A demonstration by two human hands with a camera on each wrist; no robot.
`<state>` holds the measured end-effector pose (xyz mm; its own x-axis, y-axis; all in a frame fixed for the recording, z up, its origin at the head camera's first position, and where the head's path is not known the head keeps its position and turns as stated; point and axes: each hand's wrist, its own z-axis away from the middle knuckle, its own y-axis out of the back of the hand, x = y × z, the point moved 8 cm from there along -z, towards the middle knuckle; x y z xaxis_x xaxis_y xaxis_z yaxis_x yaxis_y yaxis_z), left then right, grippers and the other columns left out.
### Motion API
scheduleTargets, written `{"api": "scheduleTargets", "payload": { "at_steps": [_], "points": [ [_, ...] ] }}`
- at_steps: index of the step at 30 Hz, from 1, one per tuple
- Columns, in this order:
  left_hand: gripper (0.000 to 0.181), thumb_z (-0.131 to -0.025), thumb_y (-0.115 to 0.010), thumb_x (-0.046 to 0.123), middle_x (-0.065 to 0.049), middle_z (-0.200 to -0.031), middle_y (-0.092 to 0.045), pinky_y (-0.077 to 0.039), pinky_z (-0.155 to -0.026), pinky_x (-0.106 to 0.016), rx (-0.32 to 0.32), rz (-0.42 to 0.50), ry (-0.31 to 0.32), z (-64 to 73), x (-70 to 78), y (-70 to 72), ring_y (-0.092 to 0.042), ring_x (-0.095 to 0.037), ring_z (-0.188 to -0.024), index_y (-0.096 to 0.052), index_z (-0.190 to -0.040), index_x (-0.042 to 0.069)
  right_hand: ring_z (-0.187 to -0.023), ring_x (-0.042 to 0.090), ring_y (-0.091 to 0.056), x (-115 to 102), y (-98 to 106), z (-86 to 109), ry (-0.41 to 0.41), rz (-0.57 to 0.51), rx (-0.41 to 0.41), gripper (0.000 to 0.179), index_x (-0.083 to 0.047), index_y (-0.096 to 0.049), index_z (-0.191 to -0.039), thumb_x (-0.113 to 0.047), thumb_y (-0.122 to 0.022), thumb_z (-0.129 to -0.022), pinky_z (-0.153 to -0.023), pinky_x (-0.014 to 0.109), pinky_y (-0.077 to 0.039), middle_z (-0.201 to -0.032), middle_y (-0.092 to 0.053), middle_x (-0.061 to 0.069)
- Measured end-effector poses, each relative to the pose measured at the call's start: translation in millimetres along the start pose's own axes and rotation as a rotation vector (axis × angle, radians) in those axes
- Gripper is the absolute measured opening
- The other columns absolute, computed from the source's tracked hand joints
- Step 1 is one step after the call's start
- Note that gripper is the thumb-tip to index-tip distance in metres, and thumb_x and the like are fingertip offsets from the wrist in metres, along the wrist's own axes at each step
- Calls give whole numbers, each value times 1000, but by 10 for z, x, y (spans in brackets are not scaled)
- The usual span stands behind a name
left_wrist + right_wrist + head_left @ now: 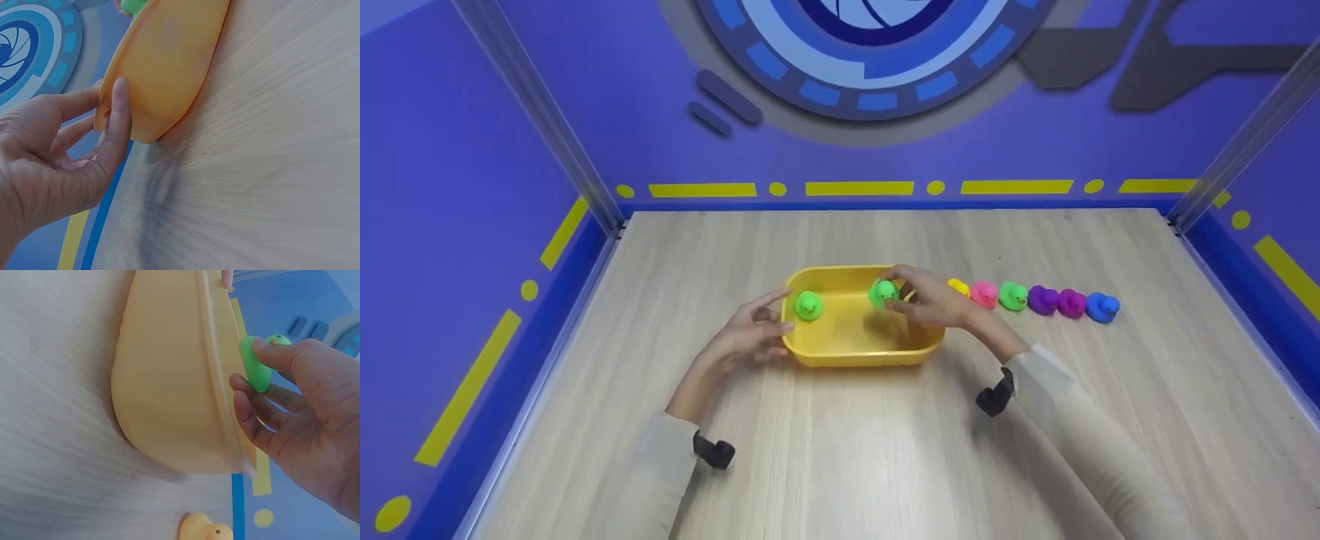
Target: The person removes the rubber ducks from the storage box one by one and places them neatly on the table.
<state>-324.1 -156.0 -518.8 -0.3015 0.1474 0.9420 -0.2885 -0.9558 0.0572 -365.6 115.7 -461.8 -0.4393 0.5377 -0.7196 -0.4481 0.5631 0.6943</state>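
Note:
A yellow plastic tub (862, 358) stands on the wooden table, a green rubber duck (808, 306) inside at its left end. My left hand (746, 330) grips the tub's left rim, thumb and fingers on either side of it, as the left wrist view shows (73, 140). Above the tub's right half, my right hand (934, 298) pinches a second green rubber duck (883, 293) between thumb and fingers. In the right wrist view this duck (257, 365) is level with the tub's rim, its head beyond the thumb.
Right of the tub runs a row of rubber ducks: yellow (958, 286), pink (984, 295), green (1013, 296), purple (1042, 300), magenta (1072, 303) and blue (1102, 307). Blue panels (870, 161) with yellow markings wall the table's back and sides.

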Motion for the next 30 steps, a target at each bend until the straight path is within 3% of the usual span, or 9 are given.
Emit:
{"api": "scheduleTargets", "payload": {
  "at_steps": [5, 14, 21, 27, 30],
  "points": [
    [74, -94, -70, 4, -4, -107, -45, -64, -71, -29, 9, -3, -5, 8, 8, -4, -67, -16, -81, -39, -158, 24, -103, 28, -64, -5, 46, 44, 22, -1, 13, 33, -5, -58, -128, -18, -67, -100, -90, 43, -60, -118, -64, 13],
    [73, -94, -72, 8, -4, -107, -45, -64, -74, -32, 7, 9, 10, 4, -10, -1, -67, -16, -79, -40, -157, 26, -103, 29, -62, 66, 156, 153, -12, -31, 14, 33, -6, -58, -129, -17, -67, -100, -92, 44, -58, -120, -62, 13],
    [71, -95, -71, 7, -3, -108, -45, -63, -68, -29, 22, 25, 32, 5, -8, 21, -66, -15, -74, -42, -156, 28, -94, 25, -64, 85, 297, 201, 15, -38, 65, 35, -2, -59, -130, -13, -69, -98, -84, 36, -58, -113, -66, 15],
    [70, -95, -70, 6, -4, -108, -47, -64, -71, -31, 29, 28, 41, 6, -7, 12, -66, -15, -76, -45, -154, 32, -93, 25, -66, 142, 365, 245, 16, -27, 83, 36, -1, -59, -129, -11, -70, -96, -86, 42, -60, -111, -68, 14],
    [71, -95, -69, 4, -3, -107, -45, -63, -69, -29, 9, 29, 26, 4, -3, -7, -66, -15, -74, -42, -156, 29, -92, 25, -66, 153, 389, 273, 28, -48, 95, 37, 1, -59, -129, -10, -71, -95, -84, 35, -60, -111, -68, 16]
  ]
}}
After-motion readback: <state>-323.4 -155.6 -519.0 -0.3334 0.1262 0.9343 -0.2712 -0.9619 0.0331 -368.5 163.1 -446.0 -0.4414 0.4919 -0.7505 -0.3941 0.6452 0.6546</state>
